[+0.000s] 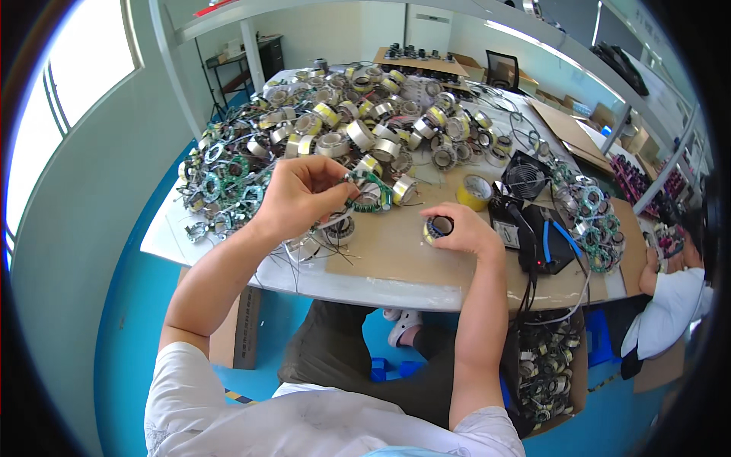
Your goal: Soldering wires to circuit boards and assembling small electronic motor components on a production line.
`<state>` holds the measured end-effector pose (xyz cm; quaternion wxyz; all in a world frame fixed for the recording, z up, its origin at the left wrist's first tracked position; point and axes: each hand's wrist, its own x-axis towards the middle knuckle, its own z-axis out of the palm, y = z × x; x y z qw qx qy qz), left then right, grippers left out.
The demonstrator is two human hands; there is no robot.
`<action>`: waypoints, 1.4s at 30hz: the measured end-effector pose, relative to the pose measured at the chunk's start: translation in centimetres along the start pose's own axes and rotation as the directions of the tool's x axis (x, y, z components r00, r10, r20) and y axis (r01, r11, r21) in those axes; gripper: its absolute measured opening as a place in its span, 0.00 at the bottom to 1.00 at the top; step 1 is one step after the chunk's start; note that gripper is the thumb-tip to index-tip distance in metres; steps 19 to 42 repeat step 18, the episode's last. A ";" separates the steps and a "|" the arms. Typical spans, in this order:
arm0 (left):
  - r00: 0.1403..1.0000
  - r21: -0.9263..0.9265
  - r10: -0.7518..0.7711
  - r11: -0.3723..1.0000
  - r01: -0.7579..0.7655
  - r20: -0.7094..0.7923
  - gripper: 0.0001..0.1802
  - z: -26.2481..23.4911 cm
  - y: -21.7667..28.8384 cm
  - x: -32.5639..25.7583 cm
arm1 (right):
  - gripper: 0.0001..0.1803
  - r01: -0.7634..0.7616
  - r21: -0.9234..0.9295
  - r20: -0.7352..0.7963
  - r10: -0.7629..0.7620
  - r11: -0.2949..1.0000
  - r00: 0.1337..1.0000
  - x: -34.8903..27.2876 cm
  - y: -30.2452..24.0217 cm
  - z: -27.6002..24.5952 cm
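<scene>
My left hand [304, 194] is closed, thumb and fingers pinching the edge of a green ring-shaped circuit board [384, 199] above the table. Lower down, my right hand [472, 231] grips a small ring-shaped motor stator [431, 231], dark inside, which is at the brown work surface. Beneath my left hand stand a few metal stator rings [339, 231] with loose wires. Beyond both hands rises a large heap of silver stator rings [360, 135], many with yellow bands. More green ring boards [217, 183] lie at the heap's left side.
Right of my right hand are a yellow tape roll [475, 192], a black fan [525, 177], and blue-handled pliers [562, 238] on a black device. Another board pile [598, 217] lies beyond them. A box of parts [550, 373] stands below. At far right, a co-worker's sleeve [666, 312] shows.
</scene>
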<state>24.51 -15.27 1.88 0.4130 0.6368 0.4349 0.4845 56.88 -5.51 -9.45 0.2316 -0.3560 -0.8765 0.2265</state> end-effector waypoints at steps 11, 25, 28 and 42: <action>0.985 0.416 0.157 0.893 -0.171 0.069 0.11 8.9 -4.9 6.0 | 0.23 0.146 0.624 -0.316 0.076 0.768 0.946 -0.3 -1.3 -0.8; 0.984 0.355 0.156 0.918 -0.177 0.089 0.13 10.6 -6.2 8.0 | 0.11 0.102 0.357 -0.481 0.089 0.928 0.872 0.8 -0.8 0.4; 0.984 0.355 0.156 0.918 -0.177 0.089 0.13 10.6 -6.2 8.0 | 0.11 0.102 0.357 -0.481 0.089 0.928 0.872 0.8 -0.8 0.4; 0.984 0.355 0.156 0.918 -0.177 0.089 0.13 10.6 -6.2 8.0 | 0.11 0.102 0.357 -0.481 0.089 0.928 0.872 0.8 -0.8 0.4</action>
